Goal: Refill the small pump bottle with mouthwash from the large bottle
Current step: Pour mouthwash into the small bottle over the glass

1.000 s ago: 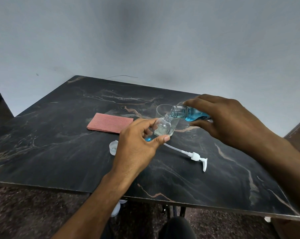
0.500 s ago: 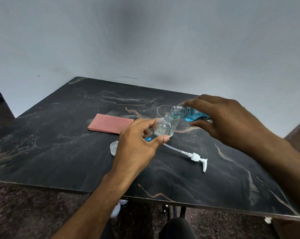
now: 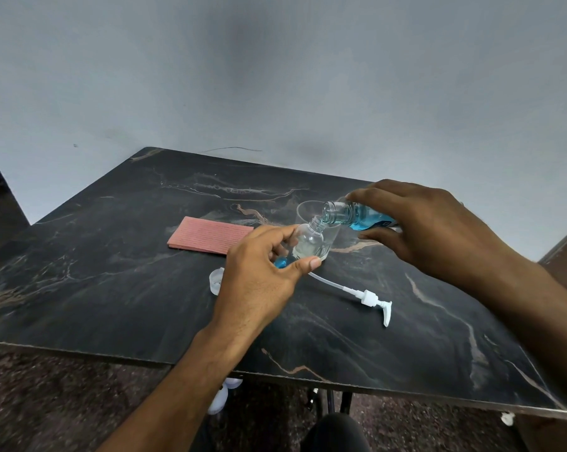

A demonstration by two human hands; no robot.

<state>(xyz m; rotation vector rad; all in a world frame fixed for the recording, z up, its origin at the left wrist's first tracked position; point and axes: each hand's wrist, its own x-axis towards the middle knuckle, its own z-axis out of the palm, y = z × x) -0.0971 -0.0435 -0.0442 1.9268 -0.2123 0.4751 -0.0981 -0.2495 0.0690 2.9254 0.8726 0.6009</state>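
Note:
My left hand (image 3: 259, 275) grips the small clear bottle (image 3: 308, 239), tilted, its open neck pointing up and right. A little blue liquid shows at its base near my fingers. My right hand (image 3: 428, 230) holds the large bottle of blue mouthwash (image 3: 350, 216) tipped nearly level, its open mouth just above the small bottle's neck. The white pump head with its long tube (image 3: 370, 298) lies on the black marble table (image 3: 112, 288) to the right of my left hand. A clear cap (image 3: 216, 281) lies just left of my left hand.
A clear glass (image 3: 311, 212) stands right behind the small bottle. A pink ribbed cloth (image 3: 210, 238) lies flat to the left. The table's near edge runs across below my wrists, with speckled floor beneath it. A grey wall rises behind the table.
Both hands and both bottles stay almost as they were; the large bottle's mouth stays over the small bottle's neck.

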